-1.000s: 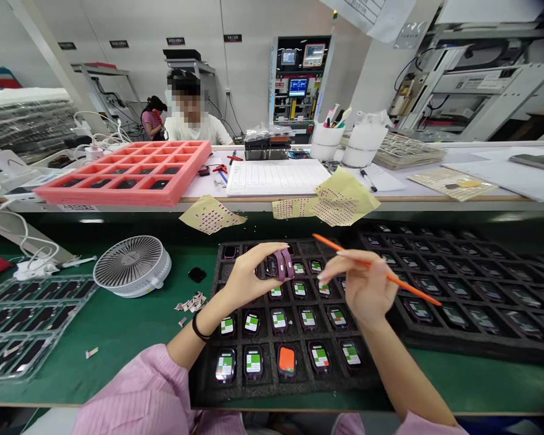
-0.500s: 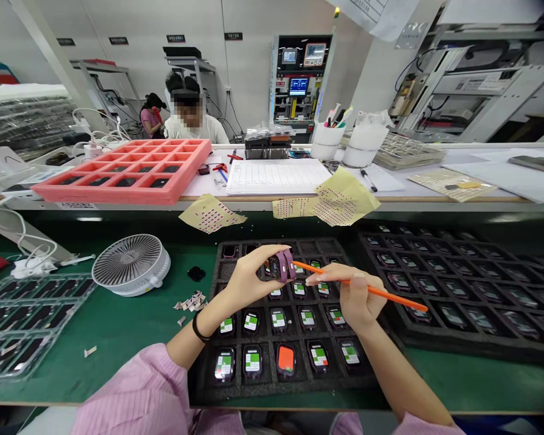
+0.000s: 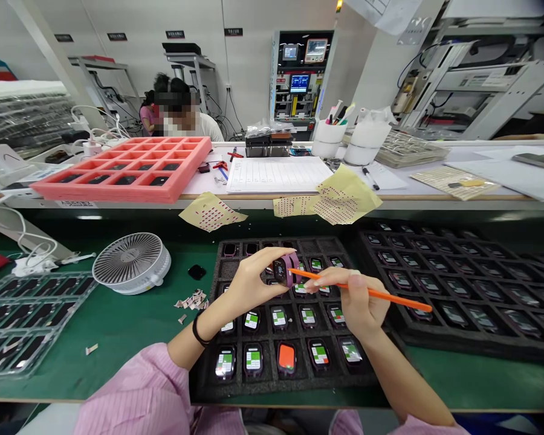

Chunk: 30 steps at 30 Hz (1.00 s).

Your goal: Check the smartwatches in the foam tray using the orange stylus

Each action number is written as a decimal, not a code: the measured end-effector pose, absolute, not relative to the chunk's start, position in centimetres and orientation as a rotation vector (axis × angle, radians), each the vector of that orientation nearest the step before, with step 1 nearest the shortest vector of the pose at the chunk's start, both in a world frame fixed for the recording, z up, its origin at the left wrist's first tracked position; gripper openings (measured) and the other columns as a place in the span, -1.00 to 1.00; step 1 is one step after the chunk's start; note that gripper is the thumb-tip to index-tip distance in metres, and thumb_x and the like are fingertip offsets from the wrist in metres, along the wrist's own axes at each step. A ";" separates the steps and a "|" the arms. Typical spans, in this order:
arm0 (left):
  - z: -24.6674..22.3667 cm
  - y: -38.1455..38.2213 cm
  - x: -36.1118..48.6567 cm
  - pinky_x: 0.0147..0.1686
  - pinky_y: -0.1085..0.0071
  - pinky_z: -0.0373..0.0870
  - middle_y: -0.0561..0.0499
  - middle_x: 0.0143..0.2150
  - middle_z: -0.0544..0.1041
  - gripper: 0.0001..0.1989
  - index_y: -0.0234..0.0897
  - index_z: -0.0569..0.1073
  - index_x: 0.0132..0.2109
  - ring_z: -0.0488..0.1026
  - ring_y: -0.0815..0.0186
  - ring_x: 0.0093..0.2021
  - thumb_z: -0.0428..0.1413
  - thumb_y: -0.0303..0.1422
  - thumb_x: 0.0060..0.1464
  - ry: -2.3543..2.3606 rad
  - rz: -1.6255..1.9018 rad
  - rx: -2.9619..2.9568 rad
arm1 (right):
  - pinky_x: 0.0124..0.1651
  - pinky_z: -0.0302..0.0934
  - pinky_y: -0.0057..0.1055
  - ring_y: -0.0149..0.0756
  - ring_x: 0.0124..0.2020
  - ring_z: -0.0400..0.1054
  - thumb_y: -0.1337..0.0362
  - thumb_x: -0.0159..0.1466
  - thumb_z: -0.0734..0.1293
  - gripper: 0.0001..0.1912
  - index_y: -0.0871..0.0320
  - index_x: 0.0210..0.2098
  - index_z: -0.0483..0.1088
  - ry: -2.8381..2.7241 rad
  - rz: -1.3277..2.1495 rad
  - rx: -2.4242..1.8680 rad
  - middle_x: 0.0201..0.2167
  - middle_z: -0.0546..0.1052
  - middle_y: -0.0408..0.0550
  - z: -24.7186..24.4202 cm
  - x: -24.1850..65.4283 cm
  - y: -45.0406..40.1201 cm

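Purple watch (image 3: 280,271) at new angle

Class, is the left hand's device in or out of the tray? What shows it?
Out: the left hand grips the purple device above the black foam tray; the orange stick points at its side.

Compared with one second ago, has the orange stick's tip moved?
Yes: the tip of the orange stick has moved left and down in view, judged against the large yellow dotted sheet, and now sits by the purple-edged device in the left hand.
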<state>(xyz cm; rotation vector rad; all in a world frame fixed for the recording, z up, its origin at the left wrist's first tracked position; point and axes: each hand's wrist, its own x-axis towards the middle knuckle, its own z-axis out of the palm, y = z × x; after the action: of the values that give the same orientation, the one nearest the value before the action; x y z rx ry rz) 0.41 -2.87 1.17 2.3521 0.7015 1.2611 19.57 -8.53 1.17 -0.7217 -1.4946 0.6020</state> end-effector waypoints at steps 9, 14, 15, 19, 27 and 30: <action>1.1 -2.9 0.4 0.01 0.27 0.45 -0.09 0.01 0.55 -0.48 -0.23 0.41 0.10 0.50 0.20 -0.01 0.23 -0.51 -0.05 0.704 1.252 2.344 | -0.38 0.37 -0.23 -0.22 -0.45 0.49 0.19 0.42 0.07 -0.53 0.08 -0.38 0.55 -1.477 0.550 -0.716 -0.49 0.60 -0.05 1.0 19.6 -8.5; 0.8 -2.7 0.5 -0.01 0.26 0.46 -0.09 0.00 0.54 -0.49 -0.22 0.40 0.10 0.50 0.19 -0.02 0.21 -0.54 -0.05 0.739 1.247 2.358 | -0.41 0.37 -0.28 -0.25 -0.48 0.49 0.21 0.41 0.06 -0.55 0.10 -0.36 0.54 -1.551 0.466 -0.751 -0.50 0.59 -0.05 0.9 19.7 -8.2; 0.8 -2.7 0.5 -0.03 0.26 0.46 -0.09 -0.01 0.55 -0.49 -0.22 0.41 0.09 0.50 0.19 -0.03 0.21 -0.54 -0.05 0.750 1.250 2.359 | -0.41 0.37 -0.27 -0.24 -0.47 0.49 0.20 0.41 0.06 -0.54 0.11 -0.37 0.53 -1.562 0.469 -0.766 -0.51 0.59 -0.05 0.9 19.7 -8.2; 1.0 -2.8 0.6 -0.12 0.33 0.48 -0.09 -0.05 0.54 -0.50 -0.23 0.41 0.07 0.50 0.22 -0.09 0.24 -0.52 -0.07 0.800 1.240 2.358 | -0.32 0.40 -0.24 -0.24 -0.49 0.51 0.12 0.42 0.05 -0.57 0.10 -0.34 0.46 -1.447 0.547 -0.779 -0.55 0.58 -0.08 0.7 19.8 -7.7; 0.7 -3.1 0.7 -0.21 0.37 0.48 -0.06 -0.13 0.51 -0.59 -0.24 0.42 0.02 0.49 0.26 -0.17 0.25 -0.41 -0.02 0.926 1.183 2.370 | -0.17 0.38 -0.29 -0.22 -0.16 0.46 0.18 0.02 0.52 -0.56 0.07 -0.48 0.12 -1.378 1.026 -0.922 -0.15 0.55 -0.03 0.6 17.7 -5.9; 0.7 -3.2 0.7 -0.27 0.38 0.48 -0.05 -0.15 0.52 -0.55 -0.23 0.38 0.07 0.49 0.30 -0.26 0.25 -0.32 0.01 0.910 1.180 2.342 | -0.34 0.30 -0.40 -0.35 -0.41 0.35 0.13 0.00 0.51 -0.52 0.08 -0.54 0.08 -1.372 1.071 -0.977 -0.47 0.43 -0.19 0.3 17.4 -5.5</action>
<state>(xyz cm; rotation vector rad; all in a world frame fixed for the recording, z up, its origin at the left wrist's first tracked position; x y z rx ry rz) 0.74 -3.24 0.70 2.3421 0.9096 1.1803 17.40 -5.53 0.26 -0.9773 -1.3723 1.0711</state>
